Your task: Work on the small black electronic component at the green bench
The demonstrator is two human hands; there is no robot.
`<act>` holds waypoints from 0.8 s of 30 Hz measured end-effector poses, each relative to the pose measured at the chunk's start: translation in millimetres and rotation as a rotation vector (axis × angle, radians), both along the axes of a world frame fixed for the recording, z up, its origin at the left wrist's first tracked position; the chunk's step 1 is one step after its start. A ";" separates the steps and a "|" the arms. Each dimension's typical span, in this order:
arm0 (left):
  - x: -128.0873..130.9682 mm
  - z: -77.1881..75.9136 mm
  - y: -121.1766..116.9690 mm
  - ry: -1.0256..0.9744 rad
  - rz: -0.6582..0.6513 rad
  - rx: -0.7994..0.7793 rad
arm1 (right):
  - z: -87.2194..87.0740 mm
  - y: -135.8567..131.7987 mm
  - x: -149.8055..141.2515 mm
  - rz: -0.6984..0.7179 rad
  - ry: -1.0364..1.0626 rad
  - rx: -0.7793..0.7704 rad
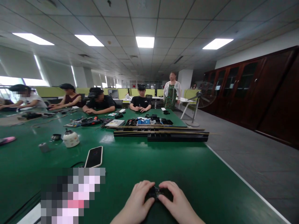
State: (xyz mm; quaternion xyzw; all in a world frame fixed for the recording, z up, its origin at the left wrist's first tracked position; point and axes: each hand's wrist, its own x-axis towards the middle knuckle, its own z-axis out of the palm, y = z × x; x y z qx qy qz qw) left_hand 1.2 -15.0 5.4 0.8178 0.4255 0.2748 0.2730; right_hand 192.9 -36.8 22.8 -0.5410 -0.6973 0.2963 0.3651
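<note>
My left hand [139, 199] and my right hand [174, 199] meet at the near edge of the green table [205, 174]. Between them they grip a small dark object [157, 192] with some shiny detail in its middle. Its kind is too small and too covered to make out. Fingertips of each hand curl over the far side, and both thumbs press from the near side. The palms hide part of it.
Left of my hands lie a phone [94, 156], a blurred-out patch [70, 196] and a round white jar [71, 138]. Long black rails [177, 137] with thin rods cross the table farther out. Tools and parts [144, 121] lie behind them. Several people sit around; one person [172, 91] stands.
</note>
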 end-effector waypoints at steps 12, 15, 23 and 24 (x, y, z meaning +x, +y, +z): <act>0.3 1.8 -1.7 0.045 0.030 -0.015 | -3.3 0.1 -0.7 0.035 -0.052 -0.024; 0.2 3.5 -2.5 0.062 0.014 0.007 | -2.2 -0.6 -1.0 0.033 -0.049 -0.017; -1.1 3.2 -2.4 0.108 0.005 0.039 | -1.5 -0.4 -2.1 0.059 -0.070 0.003; -1.4 2.4 -2.2 0.106 0.000 0.043 | -1.3 -0.3 -2.2 0.054 -0.074 0.003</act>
